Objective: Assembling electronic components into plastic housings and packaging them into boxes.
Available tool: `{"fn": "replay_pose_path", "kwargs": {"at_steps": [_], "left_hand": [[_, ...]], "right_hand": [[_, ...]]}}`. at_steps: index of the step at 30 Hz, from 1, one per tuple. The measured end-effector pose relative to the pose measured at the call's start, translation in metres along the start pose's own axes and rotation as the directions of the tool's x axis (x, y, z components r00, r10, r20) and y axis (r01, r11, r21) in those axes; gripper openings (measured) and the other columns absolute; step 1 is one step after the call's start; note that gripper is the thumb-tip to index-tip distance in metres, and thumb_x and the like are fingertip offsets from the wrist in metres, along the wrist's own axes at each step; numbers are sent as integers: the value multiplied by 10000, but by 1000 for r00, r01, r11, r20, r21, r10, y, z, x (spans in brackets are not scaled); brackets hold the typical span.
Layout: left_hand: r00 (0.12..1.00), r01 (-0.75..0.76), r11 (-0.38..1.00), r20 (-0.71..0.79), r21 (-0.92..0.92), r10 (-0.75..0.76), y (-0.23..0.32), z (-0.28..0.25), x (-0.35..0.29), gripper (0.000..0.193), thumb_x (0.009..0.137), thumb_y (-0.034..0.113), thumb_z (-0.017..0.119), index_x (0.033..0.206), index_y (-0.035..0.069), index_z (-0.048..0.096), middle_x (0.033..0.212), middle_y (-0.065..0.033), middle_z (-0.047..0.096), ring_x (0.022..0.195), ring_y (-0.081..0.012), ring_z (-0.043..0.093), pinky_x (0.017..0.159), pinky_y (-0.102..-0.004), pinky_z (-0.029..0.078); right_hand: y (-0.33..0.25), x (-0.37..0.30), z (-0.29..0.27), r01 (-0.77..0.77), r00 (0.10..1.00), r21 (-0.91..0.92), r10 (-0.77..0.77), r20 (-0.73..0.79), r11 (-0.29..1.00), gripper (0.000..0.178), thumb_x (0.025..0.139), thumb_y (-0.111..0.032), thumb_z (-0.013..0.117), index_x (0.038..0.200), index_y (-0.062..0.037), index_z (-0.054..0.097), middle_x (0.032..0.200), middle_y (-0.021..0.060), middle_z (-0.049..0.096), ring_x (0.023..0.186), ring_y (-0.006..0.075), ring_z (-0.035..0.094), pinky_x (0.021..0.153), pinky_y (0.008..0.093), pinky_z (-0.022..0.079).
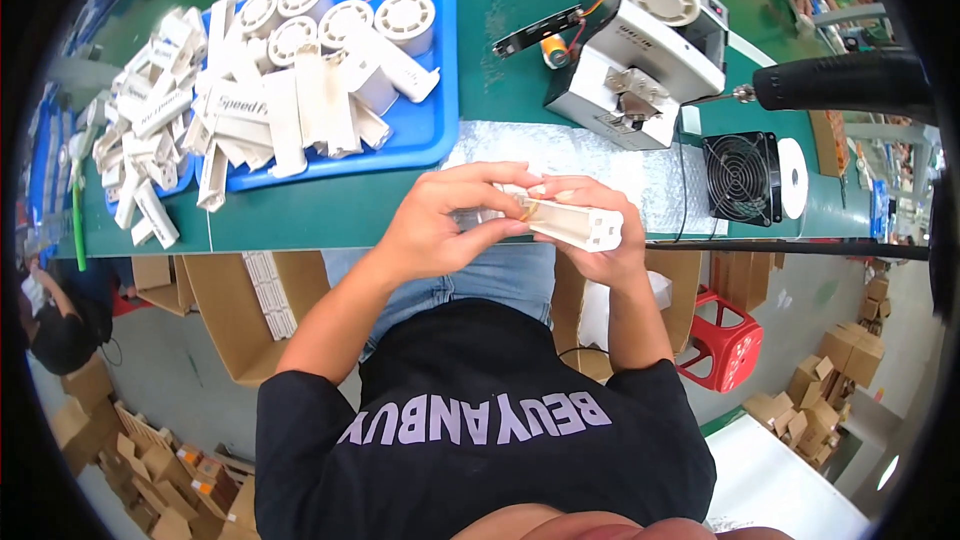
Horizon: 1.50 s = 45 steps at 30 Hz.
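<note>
A white plastic housing (577, 223) is held above the front edge of the green workbench (350, 202). The right hand (613, 208) clamps it; the left hand (440, 218) brings thumb and fingertips near a yellowish wire (531, 210), pinch indeterminable. Apparent step: wire handling, next calling for steady support.

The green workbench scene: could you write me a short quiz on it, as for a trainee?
1. True or false: the black square fan is left of the large blue plastic tray.
2. The left hand and right hand hold: a) a black cable; b) a long white casing; c) a cardboard box.
3. Fill in: the red plastic stool is to the ___ of the person in black.

Key: 1 false; 2 b; 3 right.
</note>
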State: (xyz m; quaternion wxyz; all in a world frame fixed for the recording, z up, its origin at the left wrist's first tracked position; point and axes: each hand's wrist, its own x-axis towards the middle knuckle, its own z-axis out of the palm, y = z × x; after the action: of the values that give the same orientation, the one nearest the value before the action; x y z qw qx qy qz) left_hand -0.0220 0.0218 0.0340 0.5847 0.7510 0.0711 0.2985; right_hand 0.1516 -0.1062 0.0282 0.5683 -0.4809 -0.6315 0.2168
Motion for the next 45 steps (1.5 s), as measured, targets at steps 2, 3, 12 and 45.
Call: {"fn": "replay_pose_path", "kwargs": {"at_steps": [2,3,12,45], "left_hand": [[997,13,996,-75,-90,-19,-7,7,-3,71,806,-26,674,863,2,644,1005,-144,687,988,-272,652,860,-356,506],[998,2,996,-70,-88,-8,-11,16,-5,71,806,-26,674,863,2,644,1005,-144,687,988,-272,652,860,-356,506],[877,-186,980,-438,75,200,-30,47,11,81,916,-25,543,981,10,510,863,-143,673,792,-226,654,731,-304,514],[867,-94,985,-499,-145,9,-37,50,9,127,987,104,357,941,-14,345,840,-159,681,679,-175,652,620,-280,507]], "right_hand": [[-4,1,-5,-21,999,-4,21,50,1000,477,739,8,761,1150,-14,520,1061,204,633,1005,302,637,890,421,520],[-9,-1,-14,-13,999,-12,13,45,1000,477,739,8,761,1150,-14,520,1061,204,633,1005,302,637,890,421,520],[-56,130,-104,-5,501,-565,-487,-715,825,674,702,-16,813,1260,6,436,1160,116,538,1000,177,543,817,278,480],[-100,138,-42,102,839,-30,-103,-534,994,790,818,-722,495,975,53,505,874,132,521,633,179,512,528,300,410]]}}
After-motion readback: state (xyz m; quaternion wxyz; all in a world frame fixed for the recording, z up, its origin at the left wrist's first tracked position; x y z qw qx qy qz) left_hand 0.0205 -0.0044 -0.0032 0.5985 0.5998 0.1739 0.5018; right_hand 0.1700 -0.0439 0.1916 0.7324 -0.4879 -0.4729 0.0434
